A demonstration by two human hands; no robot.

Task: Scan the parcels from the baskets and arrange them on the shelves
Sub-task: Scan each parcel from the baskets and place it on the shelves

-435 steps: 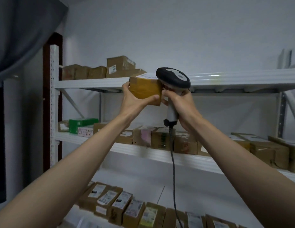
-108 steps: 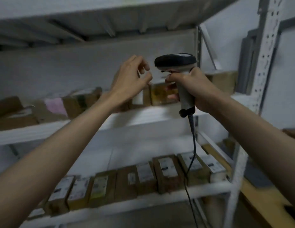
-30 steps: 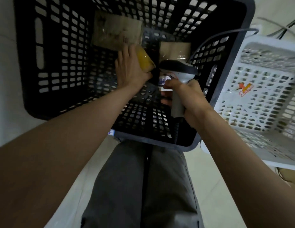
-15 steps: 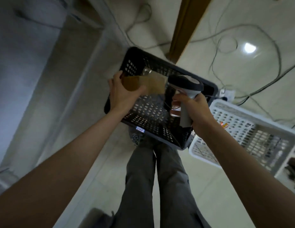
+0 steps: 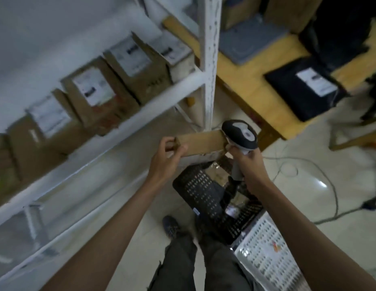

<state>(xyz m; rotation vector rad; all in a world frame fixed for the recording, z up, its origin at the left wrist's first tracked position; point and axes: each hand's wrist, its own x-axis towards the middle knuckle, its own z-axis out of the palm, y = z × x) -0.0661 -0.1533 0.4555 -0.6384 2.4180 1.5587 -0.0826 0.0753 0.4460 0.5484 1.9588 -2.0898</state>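
Pinched at its left end between thumb and curled fingers, a flat brown cardboard parcel is held level in the left hand, just above centre of the frame. Its right end meets the rounded black-and-grey head of a barcode scanner, whose pale handle sits in the closed grip of the right hand. Below the hands, at lower centre, a black plastic basket with a perforated lattice wall stands on the pale tiled floor, with some glossy wrapped parcels visible inside, though blurred. A white lattice basket lies just beside it at lower right. Across the upper left runs a white metal shelf bearing a row of brown boxes with white printed labels. At upper right a wooden counter carries a black bag with a white label. Half a second ago the view looked at bare floor and baskets; now the shelf fills the left side, and the parcel is held higher above the black basket.
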